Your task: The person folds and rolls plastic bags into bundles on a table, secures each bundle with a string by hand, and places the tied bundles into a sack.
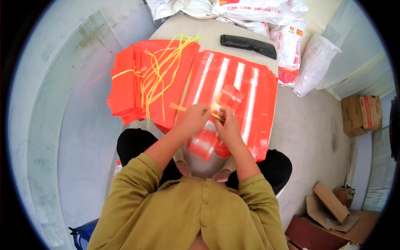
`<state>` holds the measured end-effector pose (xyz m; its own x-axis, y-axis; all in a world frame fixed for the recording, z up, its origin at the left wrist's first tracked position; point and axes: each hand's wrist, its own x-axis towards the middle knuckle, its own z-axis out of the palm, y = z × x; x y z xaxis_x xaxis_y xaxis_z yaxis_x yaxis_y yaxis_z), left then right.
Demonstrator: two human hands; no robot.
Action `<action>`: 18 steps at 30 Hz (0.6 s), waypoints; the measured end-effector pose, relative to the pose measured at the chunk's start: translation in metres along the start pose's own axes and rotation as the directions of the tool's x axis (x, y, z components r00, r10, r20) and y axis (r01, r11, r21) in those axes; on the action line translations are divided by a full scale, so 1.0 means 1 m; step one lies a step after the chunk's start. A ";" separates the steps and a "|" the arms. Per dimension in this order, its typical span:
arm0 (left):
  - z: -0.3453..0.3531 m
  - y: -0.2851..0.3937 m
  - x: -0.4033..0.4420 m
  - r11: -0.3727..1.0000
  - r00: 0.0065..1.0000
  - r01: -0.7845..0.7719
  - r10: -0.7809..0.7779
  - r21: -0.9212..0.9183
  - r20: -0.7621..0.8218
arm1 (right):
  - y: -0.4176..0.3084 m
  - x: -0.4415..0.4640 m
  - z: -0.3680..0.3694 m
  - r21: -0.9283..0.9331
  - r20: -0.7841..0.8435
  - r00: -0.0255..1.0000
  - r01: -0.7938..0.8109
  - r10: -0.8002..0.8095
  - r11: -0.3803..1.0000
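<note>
My left hand (195,118) and my right hand (228,126) meet over the front of the work surface, fingers pinched close together. Between them runs a yellow plastic tie strip (216,116), with both hands gripping it. The strip passes round the middle of a bunched red-and-white striped plastic bag bundle (230,96), whose lower part hangs blurred below my hands. Under it lies a wide flat stack of striped red plastic bags (260,100). To the left, a pile of folded red bags (125,93) carries loose yellow strips (160,71). The exact finger grip is partly hidden.
A rolled black plastic bag (248,46) lies at the back of the table (187,27). White printed sacks (288,50) stand behind and to the right. A cardboard box (361,114) and flattened cardboard (331,206) are on the right. A glass pane (62,104) leans at left.
</note>
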<state>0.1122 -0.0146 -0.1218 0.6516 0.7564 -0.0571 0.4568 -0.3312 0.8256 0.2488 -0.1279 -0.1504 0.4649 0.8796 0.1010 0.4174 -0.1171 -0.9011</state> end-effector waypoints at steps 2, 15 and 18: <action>0.004 -0.006 0.001 1.000 1.000 0.003 -0.003 -0.002 0.016 | 0.007 -0.002 0.000 -0.193 -0.030 0.990 0.127 -0.136 0.973; -0.007 -0.009 -0.010 0.980 0.974 -0.191 0.183 0.048 0.132 | 0.001 0.014 -0.010 -0.380 0.148 0.909 0.416 -0.389 0.826; -0.006 -0.008 -0.006 0.993 0.980 -0.105 0.112 -0.051 0.165 | 0.001 0.019 -0.018 -0.222 0.252 0.932 0.318 -0.261 0.922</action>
<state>0.1007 -0.0134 -0.1251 0.7893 0.6114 -0.0563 0.3547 -0.3792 0.8546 0.2727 -0.1196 -0.1419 0.1277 0.9663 0.2234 0.7061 0.0696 -0.7046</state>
